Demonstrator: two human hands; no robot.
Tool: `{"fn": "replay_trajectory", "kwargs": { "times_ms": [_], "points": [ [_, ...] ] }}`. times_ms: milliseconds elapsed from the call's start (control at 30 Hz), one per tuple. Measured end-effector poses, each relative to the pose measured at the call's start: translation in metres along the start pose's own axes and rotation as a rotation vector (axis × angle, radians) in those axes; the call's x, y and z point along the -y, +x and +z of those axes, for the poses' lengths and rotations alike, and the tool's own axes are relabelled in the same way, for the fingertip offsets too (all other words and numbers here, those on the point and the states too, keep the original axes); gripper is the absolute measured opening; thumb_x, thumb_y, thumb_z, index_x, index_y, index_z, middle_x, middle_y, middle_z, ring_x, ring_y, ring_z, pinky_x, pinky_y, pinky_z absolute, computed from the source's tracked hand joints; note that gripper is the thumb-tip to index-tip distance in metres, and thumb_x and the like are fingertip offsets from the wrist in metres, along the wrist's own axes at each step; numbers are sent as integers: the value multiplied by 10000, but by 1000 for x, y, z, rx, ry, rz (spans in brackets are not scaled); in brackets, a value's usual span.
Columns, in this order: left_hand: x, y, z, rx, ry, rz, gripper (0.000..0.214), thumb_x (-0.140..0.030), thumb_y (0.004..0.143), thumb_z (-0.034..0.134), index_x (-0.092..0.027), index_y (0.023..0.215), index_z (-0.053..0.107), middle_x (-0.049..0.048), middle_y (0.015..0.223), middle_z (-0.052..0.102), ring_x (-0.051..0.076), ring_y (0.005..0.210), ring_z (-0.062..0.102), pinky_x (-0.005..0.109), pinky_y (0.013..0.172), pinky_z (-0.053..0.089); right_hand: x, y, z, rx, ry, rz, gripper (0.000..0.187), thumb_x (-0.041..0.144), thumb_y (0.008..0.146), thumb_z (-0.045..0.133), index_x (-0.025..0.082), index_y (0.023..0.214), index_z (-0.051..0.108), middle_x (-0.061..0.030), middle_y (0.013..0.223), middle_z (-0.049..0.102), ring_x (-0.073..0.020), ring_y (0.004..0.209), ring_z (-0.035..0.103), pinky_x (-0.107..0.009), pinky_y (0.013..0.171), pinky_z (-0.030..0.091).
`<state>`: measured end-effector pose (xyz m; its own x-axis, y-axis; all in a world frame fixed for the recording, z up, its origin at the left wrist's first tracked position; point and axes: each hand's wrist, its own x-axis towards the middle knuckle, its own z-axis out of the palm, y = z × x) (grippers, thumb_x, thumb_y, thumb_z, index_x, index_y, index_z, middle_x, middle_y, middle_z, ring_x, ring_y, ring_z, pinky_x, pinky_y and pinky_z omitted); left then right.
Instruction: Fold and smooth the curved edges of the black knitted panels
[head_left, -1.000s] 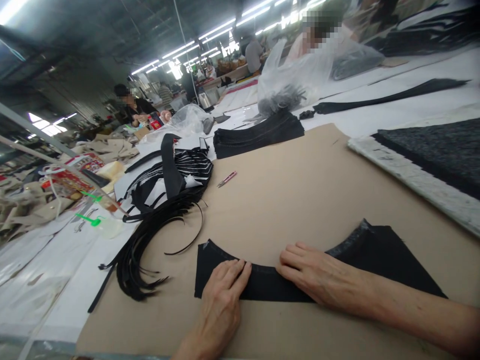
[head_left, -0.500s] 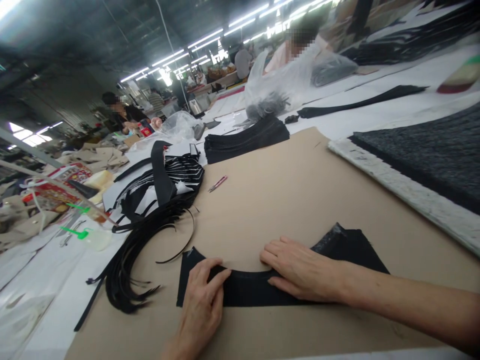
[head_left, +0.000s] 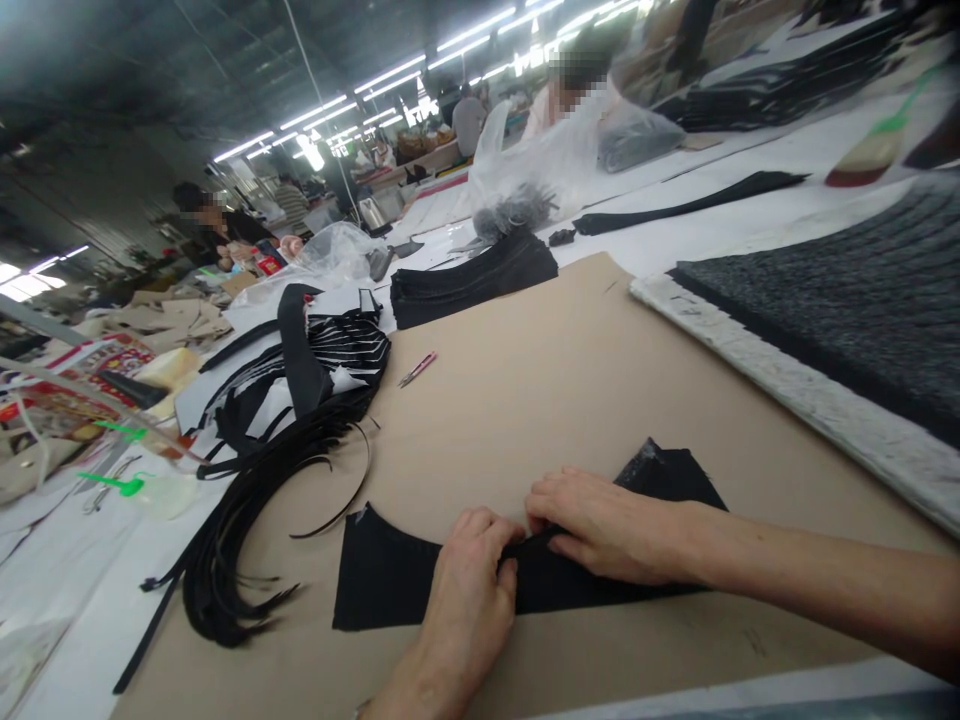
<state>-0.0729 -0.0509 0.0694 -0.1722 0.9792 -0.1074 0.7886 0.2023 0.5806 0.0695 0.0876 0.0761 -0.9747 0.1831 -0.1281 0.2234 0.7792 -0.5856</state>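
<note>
A curved black fabric piece (head_left: 382,575) lies on a brown cardboard sheet (head_left: 570,380) at the near edge of the table. My left hand (head_left: 469,590) rests on its middle with the fingers curled down onto the cloth's upper edge. My right hand (head_left: 600,525) presses on the fabric just to the right, fingers together and bent, thumb meeting the left hand's fingertips. Both hands pinch the fabric's inner curved edge between them.
A bundle of thin black strips (head_left: 247,500) lies to the left, striped black-and-white pieces (head_left: 337,350) behind it. Small pink snips (head_left: 417,369) sit mid-sheet. Stacked black pieces (head_left: 472,280), a grey felt mat (head_left: 840,300) on the right, plastic bags and other people farther back.
My left hand slid right along the fabric's curved edge until it met the right hand, and its fingers curled down. The view drifted right.
</note>
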Motion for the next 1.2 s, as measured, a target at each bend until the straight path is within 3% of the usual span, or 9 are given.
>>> {"fn": "replay_trajectory", "kwargs": {
  "times_ms": [200, 433, 567, 667, 733, 833, 1000, 1100, 1200],
  "points": [
    [-3, -3, 8, -51, 42, 33, 440, 38, 809, 422, -259, 985, 695, 12, 893, 633, 190, 884, 571, 339, 818, 471, -7, -11, 9, -44, 52, -70, 167, 37, 806, 545, 163, 887, 618, -55, 938, 617, -199, 927, 564, -309, 828, 432],
    [0, -8, 13, -117, 91, 114, 399, 12, 839, 423, -248, 960, 700, 8, 849, 637, 181, 826, 584, 316, 745, 509, -10, -16, 12, -72, 8, -169, 165, 51, 878, 501, 154, 886, 629, -59, 909, 589, -180, 894, 538, -286, 799, 428],
    [6, -20, 28, -252, 312, 279, 353, -33, 867, 392, -168, 1021, 680, 48, 847, 652, 194, 790, 599, 311, 695, 530, -11, -18, 16, -113, -154, -256, 198, 81, 929, 443, 139, 829, 604, -60, 849, 562, -175, 808, 498, -290, 725, 404],
    [17, -35, 48, -452, 541, 435, 444, -9, 850, 358, -79, 1223, 587, 112, 1090, 667, 228, 1026, 605, 327, 858, 511, -13, -22, 22, -152, -274, -328, 185, 79, 931, 441, 134, 842, 593, -60, 856, 556, -183, 792, 464, -312, 705, 378],
    [26, -45, 58, -499, 610, 470, 512, 7, 841, 335, -63, 1317, 509, 119, 1278, 598, 234, 1241, 501, 327, 994, 441, -15, -24, 26, -172, -317, -372, 161, 76, 925, 447, 128, 871, 589, -61, 870, 557, -187, 787, 449, -325, 700, 366],
    [38, -54, 64, -438, 597, 485, 595, 25, 836, 273, -82, 1408, 397, 92, 1359, 551, 200, 1348, 397, 358, 1101, 335, -16, -25, 27, -175, -344, -398, 157, 57, 909, 447, 127, 902, 588, -67, 891, 560, -193, 790, 443, -333, 707, 362],
    [46, -56, 45, -364, 376, 372, 567, -82, 926, 362, -141, 1476, 238, 92, 1314, 591, 166, 1269, 492, 450, 1156, 243, -10, -25, 13, -139, -226, -256, 168, 122, 905, 495, 154, 1054, 566, -70, 954, 572, -204, 867, 499, -332, 774, 388],
    [41, -50, 30, -342, 270, 299, 475, -195, 920, 501, -225, 1385, 411, 62, 1212, 650, 203, 1189, 547, 448, 1059, 393, -7, -28, 5, -100, -164, -146, 212, 221, 854, 607, 169, 1052, 550, -72, 1000, 583, -226, 912, 528, -377, 842, 390],
    [22, -37, 22, -314, 210, 181, 379, -211, 856, 605, -251, 1231, 566, 53, 1128, 654, 231, 1101, 571, 423, 935, 474, -6, -31, 0, -41, -160, -90, 176, 259, 827, 635, 178, 964, 560, -63, 961, 598, -236, 878, 550, -427, 871, 379]
  ]
}}
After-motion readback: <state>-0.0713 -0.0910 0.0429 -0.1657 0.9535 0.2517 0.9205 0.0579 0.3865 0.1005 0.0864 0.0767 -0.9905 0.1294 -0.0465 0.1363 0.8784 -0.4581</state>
